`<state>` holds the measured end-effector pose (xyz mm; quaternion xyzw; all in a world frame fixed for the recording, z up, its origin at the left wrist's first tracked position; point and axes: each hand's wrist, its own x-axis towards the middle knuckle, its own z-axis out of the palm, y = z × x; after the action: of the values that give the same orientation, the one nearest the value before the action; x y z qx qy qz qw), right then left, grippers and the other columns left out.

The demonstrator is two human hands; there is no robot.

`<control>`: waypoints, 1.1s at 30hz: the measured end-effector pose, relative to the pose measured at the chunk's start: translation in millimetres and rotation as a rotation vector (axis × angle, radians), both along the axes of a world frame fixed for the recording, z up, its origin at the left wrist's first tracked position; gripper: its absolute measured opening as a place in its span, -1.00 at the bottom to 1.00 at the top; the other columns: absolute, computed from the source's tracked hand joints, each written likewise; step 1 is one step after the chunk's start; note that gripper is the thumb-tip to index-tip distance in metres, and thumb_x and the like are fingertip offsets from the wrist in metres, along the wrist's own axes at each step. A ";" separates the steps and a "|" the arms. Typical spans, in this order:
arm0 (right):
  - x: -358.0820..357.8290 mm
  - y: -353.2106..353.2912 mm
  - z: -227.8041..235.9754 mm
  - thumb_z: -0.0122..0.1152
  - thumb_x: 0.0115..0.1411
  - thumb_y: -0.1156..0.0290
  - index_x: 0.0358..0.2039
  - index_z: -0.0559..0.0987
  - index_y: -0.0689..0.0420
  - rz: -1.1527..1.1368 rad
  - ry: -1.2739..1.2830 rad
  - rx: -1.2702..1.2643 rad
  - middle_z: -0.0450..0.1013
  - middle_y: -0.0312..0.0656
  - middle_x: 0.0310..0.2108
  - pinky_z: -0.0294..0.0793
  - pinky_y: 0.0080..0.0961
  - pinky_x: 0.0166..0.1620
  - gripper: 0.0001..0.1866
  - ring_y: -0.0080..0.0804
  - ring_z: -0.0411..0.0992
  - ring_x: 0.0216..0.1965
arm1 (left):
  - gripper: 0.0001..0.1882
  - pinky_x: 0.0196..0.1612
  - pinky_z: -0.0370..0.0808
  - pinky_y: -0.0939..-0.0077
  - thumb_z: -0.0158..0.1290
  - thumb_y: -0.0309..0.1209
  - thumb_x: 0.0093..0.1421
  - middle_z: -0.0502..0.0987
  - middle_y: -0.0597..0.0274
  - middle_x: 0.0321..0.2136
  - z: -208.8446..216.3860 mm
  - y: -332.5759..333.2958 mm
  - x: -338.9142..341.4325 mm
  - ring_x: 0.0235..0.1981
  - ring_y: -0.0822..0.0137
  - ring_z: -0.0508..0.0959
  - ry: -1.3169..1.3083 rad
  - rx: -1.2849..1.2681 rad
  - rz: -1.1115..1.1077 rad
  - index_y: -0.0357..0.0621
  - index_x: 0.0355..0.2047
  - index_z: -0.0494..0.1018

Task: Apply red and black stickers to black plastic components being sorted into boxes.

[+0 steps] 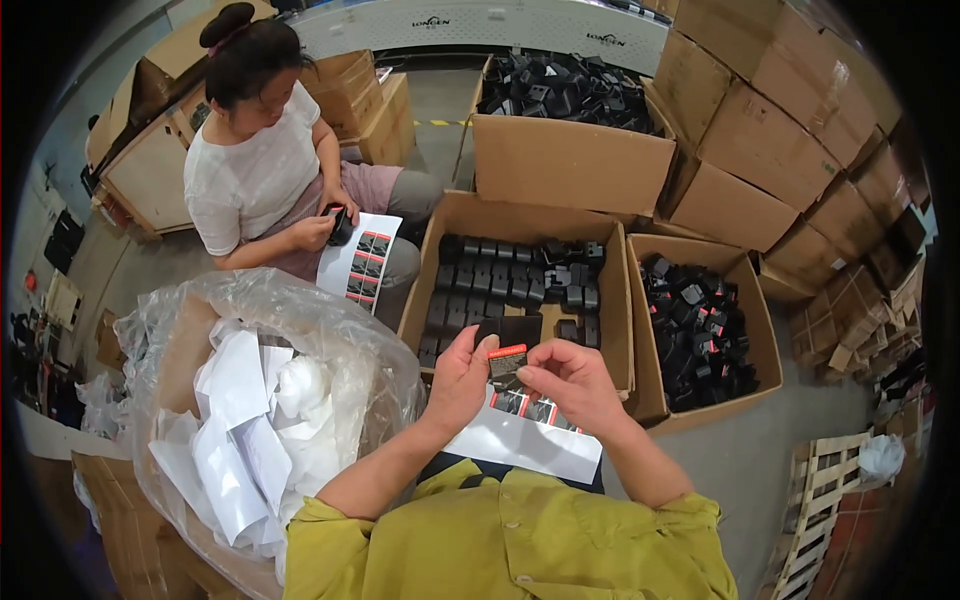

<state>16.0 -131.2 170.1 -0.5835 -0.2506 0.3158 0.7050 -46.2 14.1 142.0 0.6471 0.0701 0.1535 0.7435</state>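
Observation:
My left hand (460, 378) is closed round a black plastic part (515, 328), held up above my lap. A black label with a red top band (508, 362) lies against the near face of that part. The fingers of my right hand (575, 382) are closed at the label's right edge, with the thumb on it. Whether the label is fully stuck down I cannot tell. Beneath my hands, a white sheet of similar labels (525, 450) rests on my lap.
Ahead stands a carton of stacked black parts (570, 218); another carton of loose parts (655, 425) is right of it. At left is a plastic-lined box (165, 360) of white paper. A co-worker (260, 165) sits beyond, holding a black part. Cartons (760, 150) are piled right.

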 end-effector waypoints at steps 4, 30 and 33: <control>-3.2 2.1 -10.1 0.12 0.05 0.51 -0.47 0.43 0.25 -0.128 -0.057 -0.051 0.37 -0.34 -0.61 0.35 -0.77 -0.53 -0.92 -0.72 0.34 -0.59 | -0.74 -0.26 0.33 0.69 -0.20 -0.34 0.22 0.45 0.31 -0.39 -2.2 -1.8 -2.7 -0.37 0.58 0.38 0.046 0.036 0.020 -0.29 -0.21 0.31; 0.5 7.1 -12.8 0.15 0.02 0.45 -0.52 0.46 0.30 -0.266 -0.057 -0.189 0.39 -0.31 -0.68 0.33 -0.79 -0.59 -0.85 -0.71 0.33 -0.66 | -0.71 -0.20 0.30 0.70 -0.21 -0.30 0.23 0.44 0.29 -0.35 -13.8 -3.9 -8.2 -0.32 0.57 0.38 0.035 -0.140 0.011 -0.30 -0.20 0.31; 0.8 7.5 -13.2 0.15 0.02 0.47 -0.52 0.47 0.30 -0.264 -0.057 -0.179 0.39 -0.29 -0.68 0.36 -0.78 -0.59 -0.86 -0.70 0.34 -0.67 | -0.71 -0.20 0.30 0.69 -0.20 -0.30 0.22 0.44 0.29 -0.35 -12.3 -3.8 -8.9 -0.33 0.57 0.37 0.044 -0.125 0.018 -0.29 -0.20 0.31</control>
<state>16.8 -123.7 156.9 -0.6805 -0.1626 0.2248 0.6782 -55.1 10.4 129.7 0.6018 0.1018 0.1413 0.7794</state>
